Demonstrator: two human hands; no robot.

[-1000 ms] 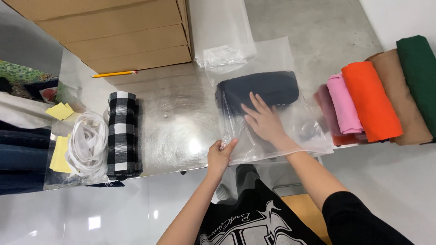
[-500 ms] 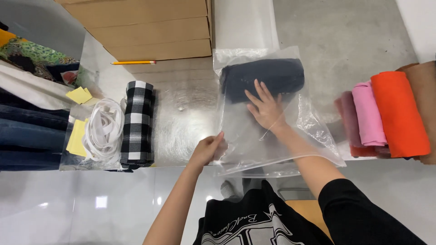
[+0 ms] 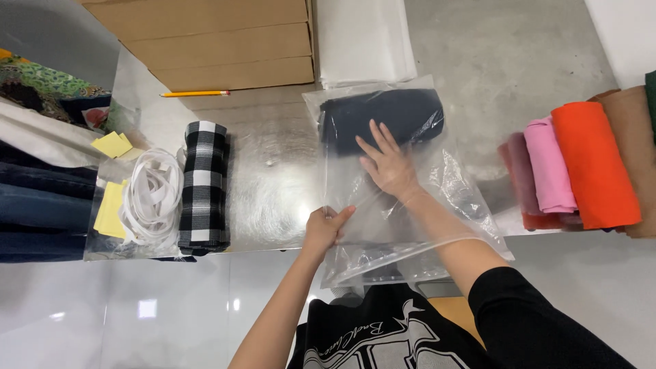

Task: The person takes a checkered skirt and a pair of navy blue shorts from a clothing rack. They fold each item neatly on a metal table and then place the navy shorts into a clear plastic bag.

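Observation:
A clear plastic bag (image 3: pixel 471 205) lies on the shiny metal table (image 3: pixel 273 184) with a rolled dark navy cloth (image 3: pixel 383 116) inside, at its far end. My right hand (image 3: pixel 386 162) reaches into the bag through its near opening. Its fingers are spread flat, with the tips against the navy cloth. My left hand (image 3: pixel 325 225) pinches the bag's left edge near the opening and holds it taut.
A black-and-white checked roll (image 3: pixel 203 184), a coil of white strap (image 3: pixel 154 198), yellow notes (image 3: pixel 113 145) and folded jeans (image 3: pixel 34 205) lie on the left. Behind are cardboard boxes (image 3: pixel 225 41), a pencil (image 3: pixel 195 93) and a stack of bags (image 3: pixel 365 37). Coloured cloth rolls (image 3: pixel 588 164) sit on the right.
The view has swung a little, so the table's things sit differently in frame. My right hand stays on the navy cloth inside the bag, and my left hand keeps its grip on the edge.

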